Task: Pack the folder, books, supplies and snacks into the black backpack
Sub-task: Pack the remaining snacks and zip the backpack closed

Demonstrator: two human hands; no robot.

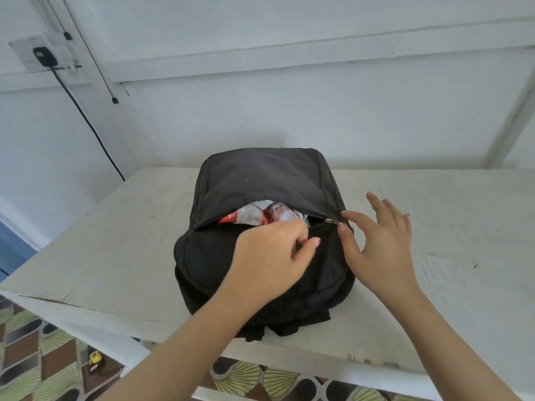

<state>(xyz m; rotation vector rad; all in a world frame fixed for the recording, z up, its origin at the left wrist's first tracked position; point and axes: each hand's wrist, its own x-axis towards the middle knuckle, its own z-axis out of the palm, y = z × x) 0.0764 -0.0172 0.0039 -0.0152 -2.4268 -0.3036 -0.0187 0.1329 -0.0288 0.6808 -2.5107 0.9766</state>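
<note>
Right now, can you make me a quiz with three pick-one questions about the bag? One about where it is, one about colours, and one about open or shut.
1. Where is the bag?
A. On the floor
B. On the table
C. Hanging on the wall

2. What colours are the snacks peeking out?
A. Red and white
B. Green and blue
C. All yellow

3. How is the bag's top?
A. Zipped shut
B. Tied with rope
C. Open

Answers:
1 B, the bag lies flat on the white table.
2 A, red and white packs show in the gap.
3 C, the gap is wide, and the zip pull sits at its right end.
</note>
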